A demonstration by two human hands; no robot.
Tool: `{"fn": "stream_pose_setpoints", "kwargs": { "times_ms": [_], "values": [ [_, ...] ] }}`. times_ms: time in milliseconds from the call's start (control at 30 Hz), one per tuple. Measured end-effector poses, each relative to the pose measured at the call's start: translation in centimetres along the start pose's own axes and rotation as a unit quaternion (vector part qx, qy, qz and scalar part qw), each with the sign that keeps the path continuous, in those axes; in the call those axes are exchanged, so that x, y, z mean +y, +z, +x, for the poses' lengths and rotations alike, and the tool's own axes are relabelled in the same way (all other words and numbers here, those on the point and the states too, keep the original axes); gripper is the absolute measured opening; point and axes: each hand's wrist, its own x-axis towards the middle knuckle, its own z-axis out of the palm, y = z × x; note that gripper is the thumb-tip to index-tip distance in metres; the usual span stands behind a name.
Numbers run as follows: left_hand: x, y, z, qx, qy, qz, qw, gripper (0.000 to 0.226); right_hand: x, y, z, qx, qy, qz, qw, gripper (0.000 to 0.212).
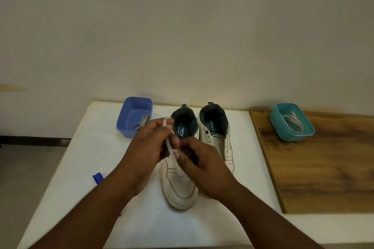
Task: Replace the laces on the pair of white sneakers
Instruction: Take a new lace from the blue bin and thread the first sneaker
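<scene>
Your left hand (149, 143) and right hand (200, 161) both pinch white lace (169, 146) over left sneaker (179, 184); right sneaker (218, 137) eyelets bare, both left to thread.

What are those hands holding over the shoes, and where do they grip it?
A white lace. The left hand pinches its upper part, the right hand pinches it lower down, above the left sneaker.

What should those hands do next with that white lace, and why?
Probably thread the lace into an eyelet of the left shoe: both the left hand and right hand pinch it just above that shoe, and the right shoe's eyelets look empty too.
</scene>
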Motion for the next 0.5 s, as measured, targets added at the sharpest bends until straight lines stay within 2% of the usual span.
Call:
{"fn": "stream_pose_setpoints", "kwargs": {
  "times_ms": [100,167,233,367,500],
  "values": [
    [0.1,0.0,-0.1,0.006,-0.018,-0.113,0.993,0.025,-0.1,0.8,-0.5,-0.095,0.009,0.003,0.995,0.032],
    [-0.2,0.0,0.0,0.004,-0.024,-0.135,0.991,0.026,0.1,0.9,-0.3,-0.084,0.016,0.011,0.996,0.021],
    [-0.6,-0.2,0.3,0.018,-0.024,-0.093,0.995,0.026,0.2,0.8,-0.1,-0.054,0.024,0.040,0.997,0.016],
    [-1.9,-0.7,0.6,0.050,-0.003,0.024,0.998,0.027,0.4,0.9,-0.2,-0.004,0.046,0.052,0.998,0.027],
    [-3.8,-0.6,0.2,0.069,0.034,0.098,0.992,0.027,0.5,0.8,-0.8,-0.009,0.085,0.109,0.990,0.027]
  ]
}}
